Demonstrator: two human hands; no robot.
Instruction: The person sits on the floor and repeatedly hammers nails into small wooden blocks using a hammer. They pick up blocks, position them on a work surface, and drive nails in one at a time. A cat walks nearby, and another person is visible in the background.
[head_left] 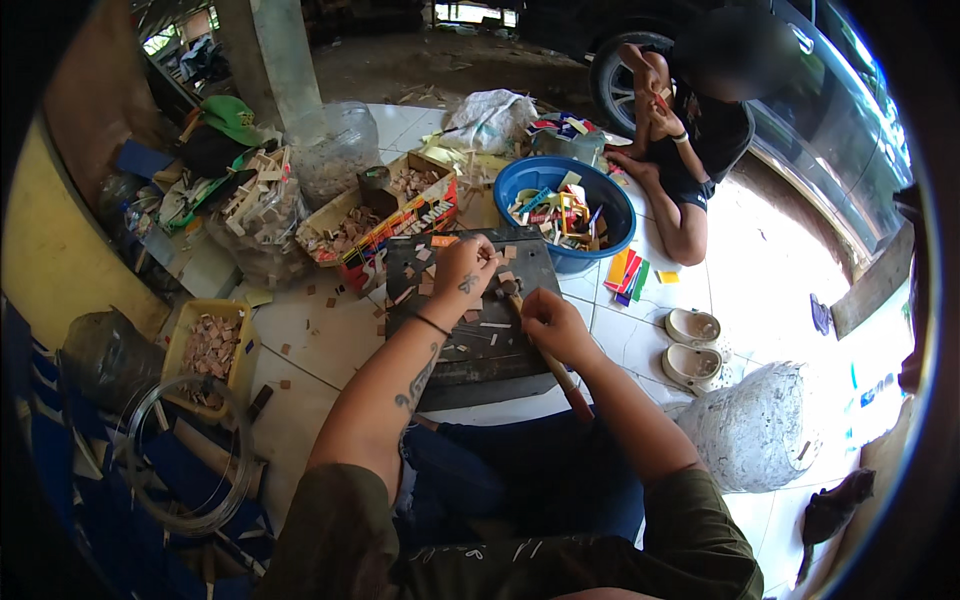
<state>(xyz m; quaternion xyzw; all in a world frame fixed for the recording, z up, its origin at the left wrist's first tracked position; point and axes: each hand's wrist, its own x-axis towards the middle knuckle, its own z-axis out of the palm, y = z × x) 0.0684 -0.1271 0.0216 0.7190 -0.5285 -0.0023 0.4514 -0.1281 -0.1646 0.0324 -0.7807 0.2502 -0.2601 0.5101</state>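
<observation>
A dark, worn low table [470,372] stands in front of my knees, strewn with small tan wooden squares [475,303] and thin strips. Over its far middle, my left hand [466,268] is closed with its fingertips pinched together; whatever they hold is too small to make out. My right hand [556,325] is closed round the wooden handle of a hammer [553,368]. The hammer's head lies low over the table, just right of my left hand, and its handle slants back toward my lap. An orange piece [443,241] lies at the table's far edge.
Beyond the table are a printed cardboard box [440,205] of wooden bits and a blue tub [625,235] of colourful pieces. A yellow basket [245,345] stands left. Clogs [692,340], a white sack [750,425] and a cat [835,510] are right. Another person [690,150] sits far right.
</observation>
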